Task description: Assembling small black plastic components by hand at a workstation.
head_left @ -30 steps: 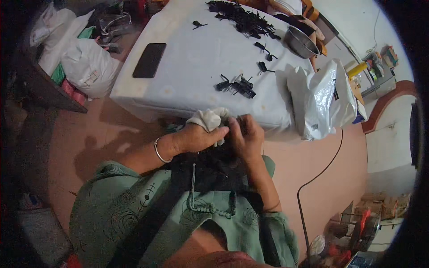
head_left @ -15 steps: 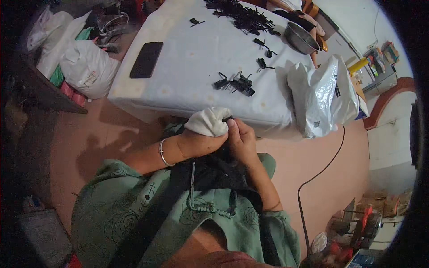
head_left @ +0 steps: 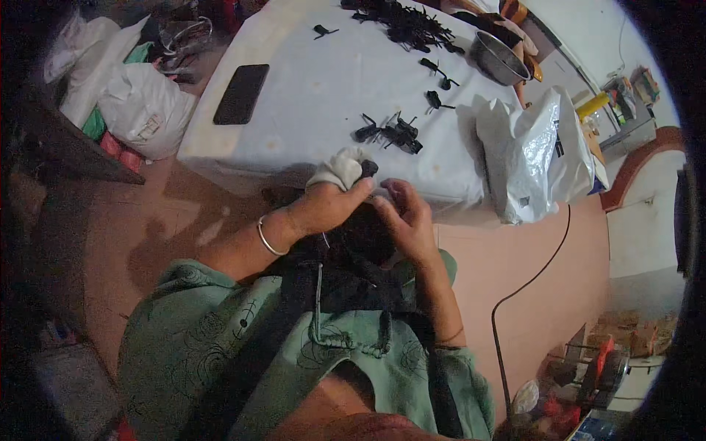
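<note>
From the head camera, your left hand (head_left: 323, 209) is closed around a white cloth (head_left: 340, 167), which bunches up above its knuckles at the table (head_left: 309, 147) edge. A small dark piece (head_left: 369, 168) touches the cloth's right side, lying between both hands, nearer the left thumb. Your right hand (head_left: 408, 220) is curled just beside it, fingertips toward the piece; whether it pinches anything, you cannot tell. More dark clips (head_left: 390, 134) lie farther up the table.
</note>
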Demonstrator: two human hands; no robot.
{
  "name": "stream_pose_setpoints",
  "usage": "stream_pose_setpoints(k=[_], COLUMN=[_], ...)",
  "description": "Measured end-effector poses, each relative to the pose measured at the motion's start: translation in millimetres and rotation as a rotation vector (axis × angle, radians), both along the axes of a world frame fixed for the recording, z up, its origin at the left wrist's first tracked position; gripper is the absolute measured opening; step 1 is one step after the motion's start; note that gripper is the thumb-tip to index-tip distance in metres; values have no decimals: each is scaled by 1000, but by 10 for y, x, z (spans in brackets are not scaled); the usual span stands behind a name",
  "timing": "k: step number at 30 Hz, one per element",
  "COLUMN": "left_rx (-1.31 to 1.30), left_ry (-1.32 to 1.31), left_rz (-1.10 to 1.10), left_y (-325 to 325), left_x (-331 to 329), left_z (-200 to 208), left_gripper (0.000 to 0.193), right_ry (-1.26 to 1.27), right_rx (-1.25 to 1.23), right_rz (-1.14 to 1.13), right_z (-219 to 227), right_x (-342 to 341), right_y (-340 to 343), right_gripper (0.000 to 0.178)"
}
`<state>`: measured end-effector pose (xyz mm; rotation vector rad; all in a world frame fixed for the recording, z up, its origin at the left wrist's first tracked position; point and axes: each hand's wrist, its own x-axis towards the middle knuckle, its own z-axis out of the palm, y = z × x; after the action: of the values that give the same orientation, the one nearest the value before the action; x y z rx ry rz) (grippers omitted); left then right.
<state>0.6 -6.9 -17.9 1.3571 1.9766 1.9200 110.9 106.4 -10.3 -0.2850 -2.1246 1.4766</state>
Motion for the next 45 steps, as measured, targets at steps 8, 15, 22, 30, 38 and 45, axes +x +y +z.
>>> stream_pose_setpoints(k=[8, 15, 22, 30, 38, 45], left_rx=[-281, -166, -176, -299, -223, -267], left_ry=[-449, -271, -106, 235, 366, 380], left_rz=[-266, -353, -183, -230, -243, -230], left_y=[-133, -111, -73, -59, 36, 104], left_x=[56, 98, 69, 86, 93, 57], left_z=[249, 148, 41, 86, 139, 19], left_gripper=[37, 16, 23, 22, 17, 14], right_ry=[-67, -13, -224, -91, -104, -24], right_rx=[332, -190, 280, -85, -167, -291], right_rz=[108, 79, 110, 184, 178, 121], right_z=[110, 91, 234, -158, -211, -337], right_x=[96, 14, 15, -38, -47, -53], right_y=[154, 7, -8, 41, 38, 8], right_gripper=[14, 6, 20, 26, 26, 24])
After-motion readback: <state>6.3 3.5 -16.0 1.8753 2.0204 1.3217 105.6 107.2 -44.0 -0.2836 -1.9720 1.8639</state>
